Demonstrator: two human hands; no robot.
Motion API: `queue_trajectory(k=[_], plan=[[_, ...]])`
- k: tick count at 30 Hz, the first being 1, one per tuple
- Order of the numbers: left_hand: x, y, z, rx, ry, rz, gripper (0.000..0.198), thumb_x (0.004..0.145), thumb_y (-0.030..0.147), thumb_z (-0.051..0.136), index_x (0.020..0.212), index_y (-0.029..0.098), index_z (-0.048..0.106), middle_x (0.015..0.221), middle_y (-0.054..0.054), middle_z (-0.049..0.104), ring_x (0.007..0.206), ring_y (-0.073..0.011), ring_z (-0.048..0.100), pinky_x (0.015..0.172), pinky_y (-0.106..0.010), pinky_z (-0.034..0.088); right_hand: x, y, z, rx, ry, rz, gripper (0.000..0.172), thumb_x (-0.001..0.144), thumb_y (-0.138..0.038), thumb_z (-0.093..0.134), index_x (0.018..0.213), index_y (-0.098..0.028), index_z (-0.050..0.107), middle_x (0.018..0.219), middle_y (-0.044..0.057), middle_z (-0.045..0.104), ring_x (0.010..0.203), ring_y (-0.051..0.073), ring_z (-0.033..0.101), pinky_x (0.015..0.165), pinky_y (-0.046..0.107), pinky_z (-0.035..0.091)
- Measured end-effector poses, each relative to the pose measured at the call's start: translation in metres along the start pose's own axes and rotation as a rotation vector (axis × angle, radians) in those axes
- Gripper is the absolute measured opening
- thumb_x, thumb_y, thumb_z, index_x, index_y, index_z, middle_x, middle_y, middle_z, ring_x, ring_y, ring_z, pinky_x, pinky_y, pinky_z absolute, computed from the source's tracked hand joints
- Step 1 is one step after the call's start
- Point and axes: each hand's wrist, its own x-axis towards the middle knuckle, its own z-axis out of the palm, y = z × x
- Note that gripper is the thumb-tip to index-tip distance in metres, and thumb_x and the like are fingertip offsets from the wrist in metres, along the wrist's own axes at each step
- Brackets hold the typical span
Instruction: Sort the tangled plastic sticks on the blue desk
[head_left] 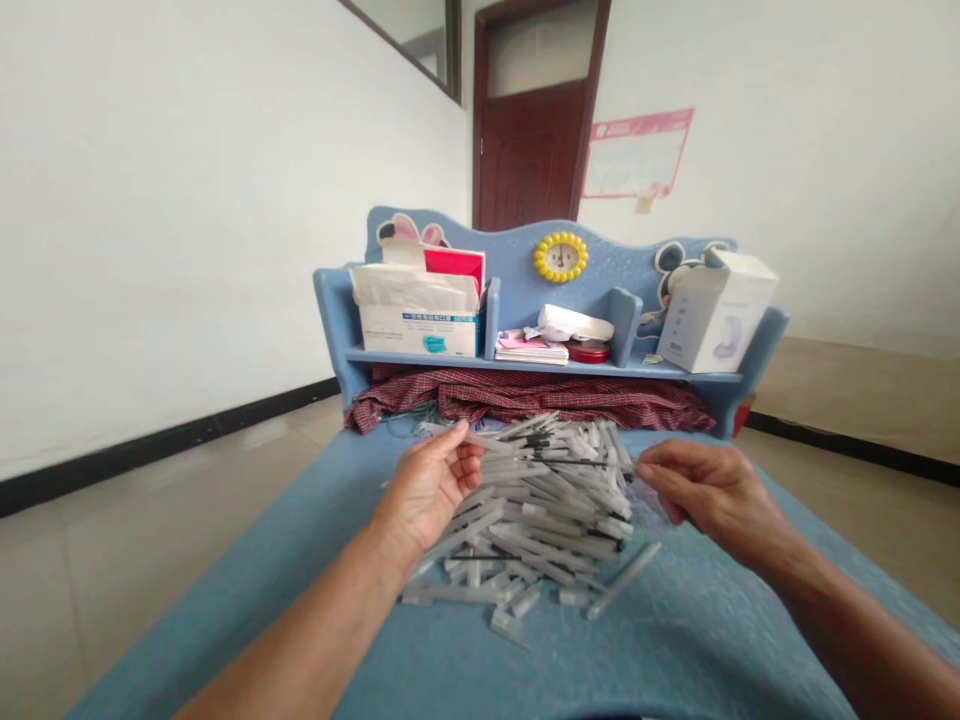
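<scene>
My left hand [435, 482] is closed, with a translucent white pen barrel [486, 441] pinched between thumb and fingers. Its free end points right, over the pile. Opposite it, my right hand [705, 485] pinches the end of a thin dark pen refill [581, 462], which reaches left toward the barrel; a gap seems to lie between them. Below both hands spreads a heap of pale pen barrels [555, 500], with black bits among them. Several short translucent caps [510, 627] lie at the near edge of the heap, beside a loose barrel [624, 580].
The blue desk [315, 560] carries a shelf at the back. On it stand a mask box [420, 330], a yellow flower-shaped clock [560, 258], stacked papers [531, 350] and a white carton [712, 315]. Checked red cloth [540, 395] lies under the shelf, behind the heap.
</scene>
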Motion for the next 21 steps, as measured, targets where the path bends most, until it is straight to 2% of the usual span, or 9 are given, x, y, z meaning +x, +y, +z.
queue_trajectory(k=[5, 16, 21], plan=[[0.002, -0.002, -0.001, -0.014, -0.007, -0.008, 0.014, 0.077, 0.019, 0.059, 0.066, 0.011, 0.057, 0.055, -0.002, 0.060, 0.042, -0.0074, 0.052, 0.041, -0.018, 0.044, -0.004, -0.004, 0.000, -0.009, 0.071, -0.030, 0.028, 0.076, -0.041, 0.055, 0.071, -0.015, 0.063, 0.042, -0.003, 0.045, 0.039, 0.009, 0.040, 0.039, 0.021, 0.031], [-0.002, -0.003, 0.004, -0.016, -0.035, -0.019, 0.017, 0.080, 0.018, 0.055, 0.066, 0.010, 0.058, 0.056, -0.002, 0.061, 0.043, -0.0074, 0.054, 0.043, -0.018, 0.045, -0.003, -0.007, 0.011, -0.011, 0.056, -0.089, 0.022, 0.078, -0.034, 0.055, 0.072, -0.014, 0.063, 0.043, -0.004, 0.045, 0.039, 0.008, 0.042, 0.039, 0.019, 0.032], [-0.005, -0.008, 0.008, -0.010, -0.116, -0.067, 0.015, 0.081, 0.016, 0.054, 0.069, 0.010, 0.059, 0.059, -0.003, 0.063, 0.046, -0.0082, 0.056, 0.045, -0.019, 0.047, 0.004, -0.010, 0.025, 0.015, -0.057, -0.116, 0.020, 0.077, -0.032, 0.057, 0.072, -0.014, 0.063, 0.047, -0.003, 0.049, 0.042, 0.007, 0.044, 0.040, 0.018, 0.032]])
